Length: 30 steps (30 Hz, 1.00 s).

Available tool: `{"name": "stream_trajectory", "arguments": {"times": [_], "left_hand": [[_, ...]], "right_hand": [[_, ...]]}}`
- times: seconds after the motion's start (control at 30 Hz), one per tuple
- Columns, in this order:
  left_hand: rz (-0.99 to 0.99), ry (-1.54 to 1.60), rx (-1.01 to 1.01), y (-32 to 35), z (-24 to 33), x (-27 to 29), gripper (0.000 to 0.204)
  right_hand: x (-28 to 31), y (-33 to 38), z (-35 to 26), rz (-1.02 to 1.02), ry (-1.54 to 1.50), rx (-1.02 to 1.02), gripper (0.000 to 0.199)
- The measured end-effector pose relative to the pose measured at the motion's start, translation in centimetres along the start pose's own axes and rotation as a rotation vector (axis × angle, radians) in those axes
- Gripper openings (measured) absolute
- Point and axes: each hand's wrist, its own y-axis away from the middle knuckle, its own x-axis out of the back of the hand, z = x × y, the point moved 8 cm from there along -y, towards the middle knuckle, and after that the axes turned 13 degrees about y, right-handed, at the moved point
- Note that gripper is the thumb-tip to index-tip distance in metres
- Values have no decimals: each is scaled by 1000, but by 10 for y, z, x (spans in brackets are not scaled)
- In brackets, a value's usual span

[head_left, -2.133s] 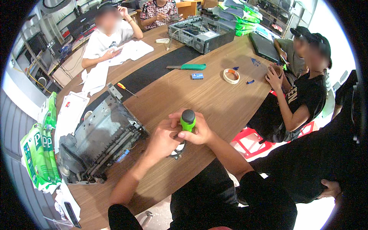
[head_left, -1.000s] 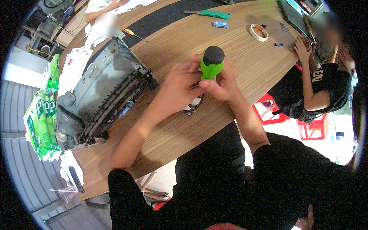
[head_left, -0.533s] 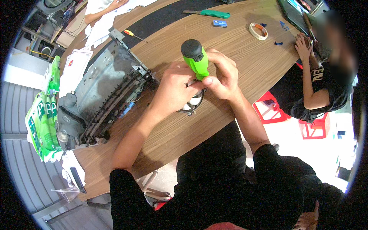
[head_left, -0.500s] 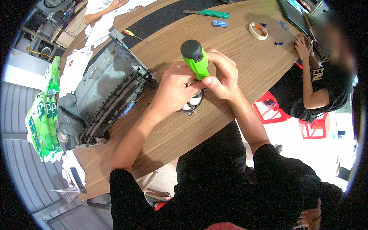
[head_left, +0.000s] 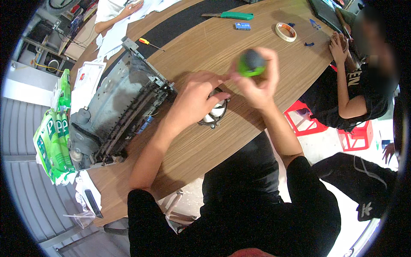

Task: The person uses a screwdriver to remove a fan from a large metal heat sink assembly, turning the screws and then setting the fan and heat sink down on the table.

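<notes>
My right hand (head_left: 256, 80) grips a green screwdriver (head_left: 249, 64) with a dark rounded cap, held upright over the wooden table (head_left: 205, 145). My left hand (head_left: 198, 97) rests on a round black cooler fan (head_left: 212, 114) lying on the table, its fingers reaching toward the screwdriver's lower end. The screwdriver's tip is hidden behind my hands. The fan shows only at its lower right rim.
An open grey metal computer case (head_left: 115, 113) lies left of my hands. Green packets (head_left: 53, 137) sit at the far left. A small red-handled screwdriver (head_left: 147, 42), a green-handled tool (head_left: 229, 16), a tape roll (head_left: 285, 31) lie farther back. A seated person (head_left: 355, 81) is at right.
The view has closed in on my hands. My right hand has tilted the green screwdriver so its cap faces the camera, and my left hand stays on the fan.
</notes>
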Motion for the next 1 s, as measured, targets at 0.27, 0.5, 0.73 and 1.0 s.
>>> {"name": "stream_trajectory", "arguments": {"times": [0.27, 0.5, 0.73, 1.0], "left_hand": [[-80, 95, 76, 19, -32, -6, 18], [-48, 96, 98, 22, -35, -6, 18], [-54, 89, 85, 20, -33, -6, 18], [-87, 105, 124, 16, -24, -5, 18]], "right_hand": [[35, 30, -6, -284, 589, -530, 15], [-8, 61, -11, -523, 714, -111, 34], [-12, 65, -16, -491, 700, 23, 35], [-12, 70, -24, -453, 746, 82, 37]]}}
